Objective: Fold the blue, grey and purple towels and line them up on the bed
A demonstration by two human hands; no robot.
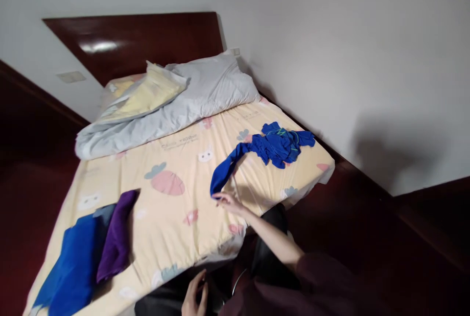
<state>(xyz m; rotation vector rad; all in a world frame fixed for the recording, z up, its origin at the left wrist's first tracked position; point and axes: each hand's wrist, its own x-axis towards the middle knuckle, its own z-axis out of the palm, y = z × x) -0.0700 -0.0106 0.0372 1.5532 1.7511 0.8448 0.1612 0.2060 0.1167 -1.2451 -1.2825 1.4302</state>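
A crumpled royal-blue garment (pixel 273 147) lies on the bed near its right edge, with one long sleeve or leg trailing toward me. My right hand (pixel 228 203) reaches out over the mattress and pinches the end of that trailing part. My left hand (pixel 194 299) hangs low by my dark trousers at the bottom of the view, fingers loosely apart, holding nothing that I can see. A folded purple cloth (pixel 116 237) and a blue cloth (pixel 73 262) lie side by side on the near left of the bed.
The bed has a pale yellow sheet (pixel 183 193) printed with carrots and cats. A grey duvet (pixel 172 110) and a yellow pillow (pixel 147 95) are heaped by the dark wooden headboard (pixel 139 41). A white wall runs along the right, with dark red floor around the bed.
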